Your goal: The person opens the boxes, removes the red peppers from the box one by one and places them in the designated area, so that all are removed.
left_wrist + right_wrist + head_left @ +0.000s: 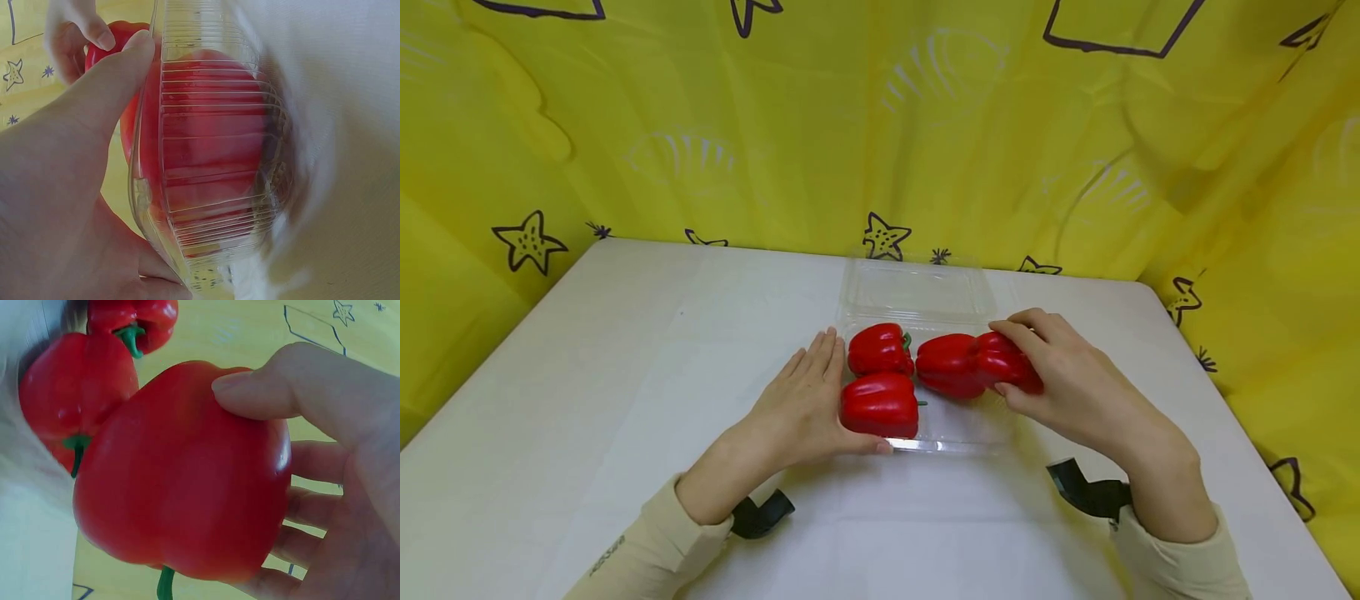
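Observation:
In the head view a clear plastic clamshell box (pixel 958 432) holds two red bell peppers, a back one (pixel 874 348) and a front one (pixel 880 405), along its left side. A third red bell pepper (pixel 943 364) lies at the middle back. My right hand (pixel 1078 383) grips a fourth bell pepper (pixel 1009 363) over the box's right part, thumb and fingers around it; its green stem (pixel 165 584) shows in the right wrist view. My left hand (pixel 801 412) lies along the box's left side with straight fingers, its thumb (pixel 125 69) at the front rim.
The box's clear lid (pixel 917 287) lies folded back toward the yellow curtain (pixel 805 133) behind the table. A white cloth covers the table (pixel 625 350). Dark straps (pixel 763 514) show at both wrists.

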The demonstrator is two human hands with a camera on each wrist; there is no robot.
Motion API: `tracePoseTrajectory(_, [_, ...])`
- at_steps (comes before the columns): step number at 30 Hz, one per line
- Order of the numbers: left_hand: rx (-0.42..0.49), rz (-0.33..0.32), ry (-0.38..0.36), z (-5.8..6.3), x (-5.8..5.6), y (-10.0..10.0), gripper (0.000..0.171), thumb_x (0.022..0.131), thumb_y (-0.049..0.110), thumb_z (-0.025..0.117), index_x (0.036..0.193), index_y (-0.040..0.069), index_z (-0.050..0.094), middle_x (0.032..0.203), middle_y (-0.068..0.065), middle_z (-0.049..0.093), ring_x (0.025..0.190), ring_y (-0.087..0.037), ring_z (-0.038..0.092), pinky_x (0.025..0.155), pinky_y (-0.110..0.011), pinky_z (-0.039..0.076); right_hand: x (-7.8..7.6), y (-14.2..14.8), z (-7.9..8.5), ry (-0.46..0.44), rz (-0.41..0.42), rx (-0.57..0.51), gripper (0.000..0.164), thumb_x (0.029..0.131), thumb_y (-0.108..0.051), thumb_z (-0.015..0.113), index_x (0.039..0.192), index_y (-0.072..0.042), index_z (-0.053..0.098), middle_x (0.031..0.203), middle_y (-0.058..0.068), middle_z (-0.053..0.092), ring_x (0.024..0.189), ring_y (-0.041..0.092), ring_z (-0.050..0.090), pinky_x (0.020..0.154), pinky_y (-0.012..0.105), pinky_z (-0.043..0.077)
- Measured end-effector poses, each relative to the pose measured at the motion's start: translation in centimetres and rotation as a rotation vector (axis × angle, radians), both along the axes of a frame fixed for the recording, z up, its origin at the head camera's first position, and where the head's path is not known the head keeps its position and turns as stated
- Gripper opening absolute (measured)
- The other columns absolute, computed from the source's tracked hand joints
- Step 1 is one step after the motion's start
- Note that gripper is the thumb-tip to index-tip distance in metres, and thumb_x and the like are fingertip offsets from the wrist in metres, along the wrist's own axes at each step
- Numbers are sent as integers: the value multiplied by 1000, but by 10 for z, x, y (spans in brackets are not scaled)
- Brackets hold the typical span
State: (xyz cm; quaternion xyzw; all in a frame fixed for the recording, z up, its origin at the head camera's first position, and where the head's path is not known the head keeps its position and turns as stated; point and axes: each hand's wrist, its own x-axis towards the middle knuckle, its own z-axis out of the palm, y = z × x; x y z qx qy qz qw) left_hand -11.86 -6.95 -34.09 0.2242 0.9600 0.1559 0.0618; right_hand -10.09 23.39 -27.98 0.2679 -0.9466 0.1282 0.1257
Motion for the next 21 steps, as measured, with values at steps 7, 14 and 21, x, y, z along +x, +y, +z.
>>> tracePoseTrajectory(7, [8, 1, -7, 1, 0, -1, 131, 68, 78, 70, 156, -4, 18, 165, -22, 15, 154, -38, 15, 122, -55, 24, -3, 13, 1, 37, -56, -9, 59, 79, -8, 78, 133, 0, 54, 123, 14, 58, 113, 30, 52, 77, 51, 60])
tracePoseTrajectory(14, [5, 0, -4, 0, 0, 0, 130, 68, 77, 70, 156, -5, 18, 165, -22, 16, 153, -38, 15, 121, -55, 25, -9, 22, 1, 1, -115, 2, 58, 79, -4, 76, 133, 1, 54, 127, 16, 58, 116, 34, 51, 83, 55, 57])
tracePoseTrajectory(21, [7, 3, -17, 1, 0, 0, 131, 68, 77, 70, 156, -4, 17, 165, -21, 14, 154, -38, 14, 122, -55, 24, -13, 31, -2, -36, -155, 10, 62, 78, -1, 79, 135, 1, 53, 133, 21, 54, 123, 41, 45, 89, 61, 52])
